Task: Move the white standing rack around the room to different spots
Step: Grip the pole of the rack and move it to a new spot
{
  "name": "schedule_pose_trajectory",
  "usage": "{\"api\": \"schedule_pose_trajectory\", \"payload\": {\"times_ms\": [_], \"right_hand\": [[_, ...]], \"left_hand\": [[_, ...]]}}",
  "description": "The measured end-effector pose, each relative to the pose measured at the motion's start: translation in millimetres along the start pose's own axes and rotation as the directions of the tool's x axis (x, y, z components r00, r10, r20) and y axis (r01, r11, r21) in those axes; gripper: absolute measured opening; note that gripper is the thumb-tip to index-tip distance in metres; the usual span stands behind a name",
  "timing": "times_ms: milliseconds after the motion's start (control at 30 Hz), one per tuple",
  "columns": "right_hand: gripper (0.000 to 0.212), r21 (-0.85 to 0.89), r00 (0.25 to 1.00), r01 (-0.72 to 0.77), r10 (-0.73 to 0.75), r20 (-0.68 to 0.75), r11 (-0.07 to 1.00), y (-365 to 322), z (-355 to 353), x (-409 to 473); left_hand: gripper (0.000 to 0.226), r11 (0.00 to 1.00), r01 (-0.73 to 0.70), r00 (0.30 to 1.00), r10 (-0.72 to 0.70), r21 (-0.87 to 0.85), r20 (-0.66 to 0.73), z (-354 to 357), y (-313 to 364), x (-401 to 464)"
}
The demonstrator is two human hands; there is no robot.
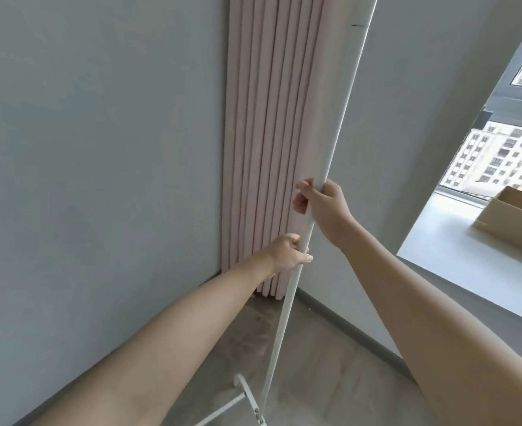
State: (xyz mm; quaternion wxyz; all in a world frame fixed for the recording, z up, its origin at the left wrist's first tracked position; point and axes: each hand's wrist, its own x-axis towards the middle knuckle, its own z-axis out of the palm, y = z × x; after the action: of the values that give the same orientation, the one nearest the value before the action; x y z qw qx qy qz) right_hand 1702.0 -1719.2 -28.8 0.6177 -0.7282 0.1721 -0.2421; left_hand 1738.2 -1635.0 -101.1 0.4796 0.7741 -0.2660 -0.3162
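Presently, in the head view, the rack [333,142] shows as a white pole running from the top edge down to its base struts at the bottom edge, leaning to the right toward its top. Both hands grasp the pole. The right hand [324,210] is wrapped around it at mid-height, fingers [304,187] curled over the pole's left side. The left hand [287,253] grips the pole just below the right, thumb laid across its front. The two hands are close but apart.

Relative to the pole: a pink curtain [272,133] hangs just behind it, in the room corner; a grey wall [100,149] lies to its left; a window sill [444,250] lies well to its right, carrying a cardboard box [511,219]. The pole's foot stands on grey flooring [321,364].
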Motion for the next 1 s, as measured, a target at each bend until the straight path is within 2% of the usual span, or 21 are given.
{"api": "schedule_pose_trajectory", "payload": {"times_ms": [67, 133, 333, 567, 700, 1000], "right_hand": [[0.026, 0.019, 0.998, 0.044, -0.045, 0.036, 0.999, 2, 5, 16], [0.032, 0.056, 0.997, 0.043, -0.047, 0.065, 0.998, 3, 12, 35], [0.031, 0.153, 0.988, 0.017, -0.04, 0.148, 0.988, 3, 50, 98], [0.033, 0.2, 0.952, -0.025, -0.038, 0.304, 0.98, 5, 106, 171], [0.035, 0.212, 0.906, -0.028, -0.064, 0.418, 0.977, 16, 136, 217], [0.036, 0.293, 0.739, -0.028, -0.177, 0.65, 0.956, 21, 198, 328]], "left_hand": [[0.004, 0.999, -0.029, 0.999, 0.028, -0.014, -0.028, 0, 1, 19], [0.018, 0.998, -0.063, 0.994, 0.061, -0.019, -0.09, -5, -2, 41], [0.028, 0.996, -0.089, 0.974, 0.081, -0.028, -0.212, -55, -1, 88], [0.032, 0.999, 0.018, 0.926, -0.029, -0.033, -0.375, -127, -12, 143], [0.027, 0.998, 0.049, 0.891, -0.066, -0.049, -0.449, -158, -24, 176], [0.025, 0.987, 0.076, 0.733, -0.152, -0.142, -0.663, -232, -26, 247]]}}
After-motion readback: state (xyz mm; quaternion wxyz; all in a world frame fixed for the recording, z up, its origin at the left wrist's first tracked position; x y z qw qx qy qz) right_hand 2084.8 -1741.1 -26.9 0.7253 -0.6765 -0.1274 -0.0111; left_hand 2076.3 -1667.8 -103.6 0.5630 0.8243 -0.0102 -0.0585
